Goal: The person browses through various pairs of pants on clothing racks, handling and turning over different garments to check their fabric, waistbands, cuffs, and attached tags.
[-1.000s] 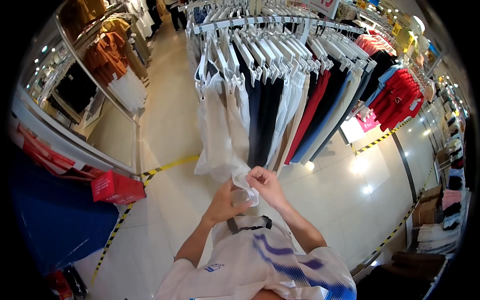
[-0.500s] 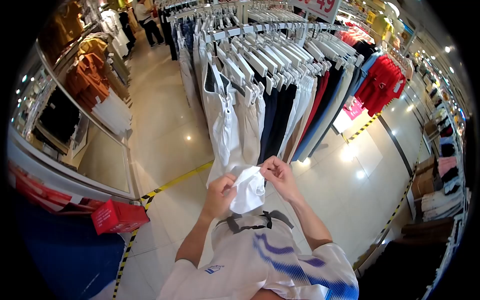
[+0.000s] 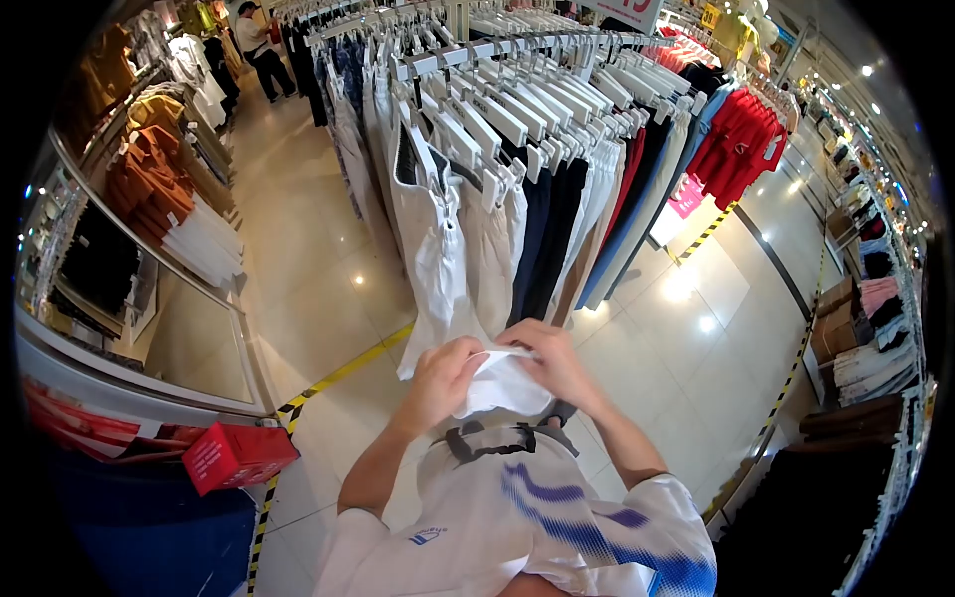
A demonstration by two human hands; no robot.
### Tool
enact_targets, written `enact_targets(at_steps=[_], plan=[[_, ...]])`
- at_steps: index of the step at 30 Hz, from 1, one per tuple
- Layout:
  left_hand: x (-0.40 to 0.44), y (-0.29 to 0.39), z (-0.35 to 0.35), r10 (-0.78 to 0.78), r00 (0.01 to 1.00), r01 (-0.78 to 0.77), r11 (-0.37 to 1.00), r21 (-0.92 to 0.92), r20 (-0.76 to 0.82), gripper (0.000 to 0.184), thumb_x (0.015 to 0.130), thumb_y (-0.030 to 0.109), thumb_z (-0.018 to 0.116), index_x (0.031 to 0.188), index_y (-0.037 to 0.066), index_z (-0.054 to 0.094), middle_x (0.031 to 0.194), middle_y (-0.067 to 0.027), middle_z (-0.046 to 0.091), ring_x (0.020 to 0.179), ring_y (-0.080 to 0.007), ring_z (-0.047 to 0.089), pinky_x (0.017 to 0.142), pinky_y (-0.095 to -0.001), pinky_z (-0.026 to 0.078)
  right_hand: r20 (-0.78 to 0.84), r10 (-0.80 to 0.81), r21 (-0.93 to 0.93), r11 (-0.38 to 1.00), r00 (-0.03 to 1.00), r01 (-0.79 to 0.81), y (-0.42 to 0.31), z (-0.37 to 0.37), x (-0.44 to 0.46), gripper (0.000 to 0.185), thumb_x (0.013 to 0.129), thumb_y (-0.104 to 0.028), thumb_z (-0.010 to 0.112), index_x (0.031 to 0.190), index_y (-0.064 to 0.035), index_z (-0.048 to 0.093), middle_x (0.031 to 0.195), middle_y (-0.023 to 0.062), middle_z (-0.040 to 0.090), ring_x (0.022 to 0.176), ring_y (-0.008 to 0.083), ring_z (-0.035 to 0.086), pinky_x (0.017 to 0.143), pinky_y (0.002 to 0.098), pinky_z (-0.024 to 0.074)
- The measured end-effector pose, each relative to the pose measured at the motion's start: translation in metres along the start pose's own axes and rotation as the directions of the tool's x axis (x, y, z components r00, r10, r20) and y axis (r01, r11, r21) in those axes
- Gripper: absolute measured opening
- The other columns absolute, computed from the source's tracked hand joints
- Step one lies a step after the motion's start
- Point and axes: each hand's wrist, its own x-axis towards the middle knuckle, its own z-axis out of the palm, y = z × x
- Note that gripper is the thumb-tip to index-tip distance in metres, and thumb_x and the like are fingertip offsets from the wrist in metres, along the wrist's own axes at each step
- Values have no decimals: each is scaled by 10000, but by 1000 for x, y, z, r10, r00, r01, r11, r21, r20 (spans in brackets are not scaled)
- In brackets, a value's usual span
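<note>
White trousers hang from the near end of the clothes rack, and one leg end is drawn out toward my body. My left hand grips the left side of the white leg end, fingers curled over its edge. On the other side my right hand is closed on the same cloth, its fingertips partly behind the fabric. Between both hands the hem is spread wide, with its lower edge hanging just above my waist. Beige trousers hang directly beside the white pair.
White hangers line the rack. Red shirts hang at the right. A red box stands at the lower left beside yellow-black floor tape. A mirror is at the left; a person stands in the far aisle.
The hem, earlier bunched and then lifted upright, is now spread sideways between my hands. Both hands have stayed on the cloth. The view has shifted, showing more of the person in the aisle.
</note>
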Motion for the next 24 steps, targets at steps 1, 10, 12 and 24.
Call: enact_targets(at_steps=[1, 10, 12, 24], plan=[[-1, -1, -5, -21, 1000, 21, 999, 35, -2, 111, 855, 70, 610, 918, -1, 552, 739, -146, 599, 607, -288, 569, 556, -332, 435, 3, 78, 29, 997, 997, -78, 4, -7, -2, 144, 800, -6, 645, 943, 10, 635, 872, 101, 649, 774, 174, 642, 687, 279, 511], [0, -16, -26, 27, 982, -62, 981, 184, 185, 216, 826, 202, 674, 903, 24, 581, 733, -148, 620, 622, -309, 597, 559, -350, 451, 252, 256, 365, 868, 933, -337, 32, -24, 7, 123, 890, -101, 607, 890, 11, 658, 780, 16, 632, 690, 63, 567, 607, 237, 471], [0, -20, -22, -44, 968, 1, 986, 168, 248, 213, 829, 205, 673, 880, 19, 582, 713, -147, 621, 604, -318, 592, 545, -353, 442, 305, 239, 495, 787, 922, -368, 40, -13, 12, 159, 914, -139, 591, 872, 2, 651, 765, -9, 619, 667, 42, 545, 585, 228, 459], [-1, -29, 8, -244, 966, 257, 935, -244, 80, 282, 927, 167, 558, 718, -7, 485, 522, -107, 391, 449, -130, 366, 446, -317, 301, 217, 384, 638, 640, 898, -428, 38, 14, 14, 198, 903, -200, 616, 801, -38, 562, 741, -25, 582, 703, 40, 531, 620, 215, 426]])
